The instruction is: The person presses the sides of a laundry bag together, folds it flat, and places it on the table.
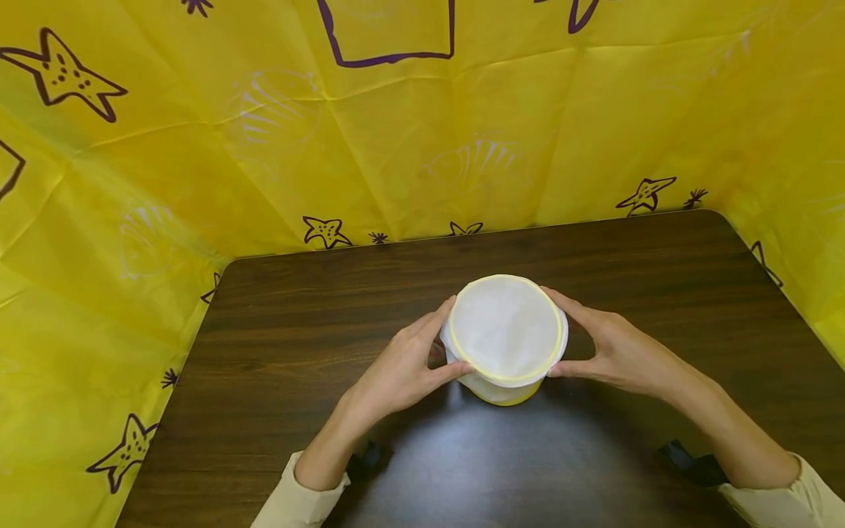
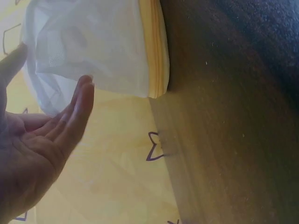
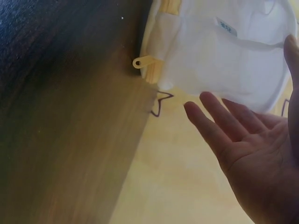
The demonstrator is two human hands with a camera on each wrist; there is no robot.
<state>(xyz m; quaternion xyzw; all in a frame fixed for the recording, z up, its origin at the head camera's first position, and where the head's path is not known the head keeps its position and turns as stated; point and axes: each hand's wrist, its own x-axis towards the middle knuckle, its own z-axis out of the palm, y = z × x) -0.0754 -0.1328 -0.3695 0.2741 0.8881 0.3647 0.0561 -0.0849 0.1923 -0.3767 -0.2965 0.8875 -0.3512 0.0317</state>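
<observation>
A round white mesh laundry bag (image 1: 508, 326) stands on the dark table, its flat top edged with a thin yellow ring. My left hand (image 1: 409, 363) holds its left side by the upper rim, thumb in front and fingers toward the back. On the opposite side my right hand (image 1: 614, 345) holds the rim the same way. Yellow zipper tape (image 2: 156, 46) runs round the bag's bottom edge. The right wrist view shows a yellow zipper pull (image 3: 145, 61) low on the bag and a small printed label (image 3: 226, 27) on its side.
The wood-grain table (image 1: 317, 315) has rounded far corners. A yellow cloth (image 1: 396, 147) printed with starfish and shells hangs behind it and at both sides. Dark straps (image 1: 693, 463) lie by the wrists.
</observation>
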